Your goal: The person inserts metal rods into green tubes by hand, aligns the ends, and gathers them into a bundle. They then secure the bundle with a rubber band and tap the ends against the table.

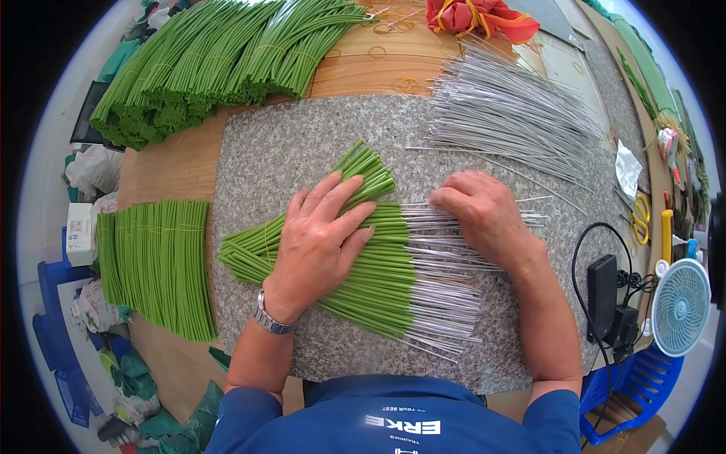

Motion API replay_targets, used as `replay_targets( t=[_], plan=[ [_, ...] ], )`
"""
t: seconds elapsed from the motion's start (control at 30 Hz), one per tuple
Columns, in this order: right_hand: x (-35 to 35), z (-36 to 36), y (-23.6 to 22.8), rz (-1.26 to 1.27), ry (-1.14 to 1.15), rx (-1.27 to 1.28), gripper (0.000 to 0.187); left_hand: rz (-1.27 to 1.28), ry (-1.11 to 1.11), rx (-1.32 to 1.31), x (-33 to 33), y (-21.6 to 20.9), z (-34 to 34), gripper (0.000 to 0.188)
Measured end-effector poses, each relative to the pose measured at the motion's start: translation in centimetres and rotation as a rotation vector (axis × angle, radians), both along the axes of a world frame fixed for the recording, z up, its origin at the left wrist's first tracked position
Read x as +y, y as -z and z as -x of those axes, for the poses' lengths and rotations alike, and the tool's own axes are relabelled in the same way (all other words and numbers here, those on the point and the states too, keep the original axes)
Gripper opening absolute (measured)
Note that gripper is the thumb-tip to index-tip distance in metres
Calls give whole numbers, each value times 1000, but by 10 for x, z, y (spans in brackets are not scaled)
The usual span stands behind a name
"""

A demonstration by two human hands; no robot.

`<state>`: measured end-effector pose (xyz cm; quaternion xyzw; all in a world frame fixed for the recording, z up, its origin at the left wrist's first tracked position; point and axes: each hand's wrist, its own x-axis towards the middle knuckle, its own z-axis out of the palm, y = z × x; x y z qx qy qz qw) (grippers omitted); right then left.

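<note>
On the grey speckled stone tabletop (pixel 257 155), slender green tubes (pixel 370 295) with silver wire ends (pixel 446 303) are fanned centrally. They are probably best steadied under the left hand (pixel 314 234), fingers spread, wires kept straight; whether any is pinched by the right hand (pixel 484 216), fingers curled, cannot be told. Wires point toward three-to-four o'clock, long axis roughly nine-to-three.

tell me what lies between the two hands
In the head view, green stems lie between the left hand and the right hand, with silver wires sticking out of their ends.
</note>
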<state>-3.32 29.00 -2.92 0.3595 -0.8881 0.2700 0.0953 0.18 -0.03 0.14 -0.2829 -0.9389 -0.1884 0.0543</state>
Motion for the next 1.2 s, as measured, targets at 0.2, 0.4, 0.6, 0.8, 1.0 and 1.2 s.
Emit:
replay_targets(
  t=[0.2, 0.4, 0.6, 0.8, 1.0, 1.2],
  plan=[
    [-18, -6, 5, 13, 66, 24, 12, 8, -3, 1, 0, 0, 0, 30],
    [-21, -8, 4, -11, 102, 3, 23, 19, -9, 2, -1, 0, -1, 31],
    [-18, -9, 5, -13, 91, 49, 21, 7, -3, -3, 1, 1, 1, 31],
    [-25, -7, 7, 18, -8, 55, 14, -2, 1, -12, 1, 0, -1, 31],
    [-23, -4, 14, 47, -61, 31, 24, -5, 10, 1, 1, 0, -1, 29],
    [-28, -4, 13, 92, -57, 5, 25, 15, 2, -31, 2, -1, 0, 29]
  ],
)
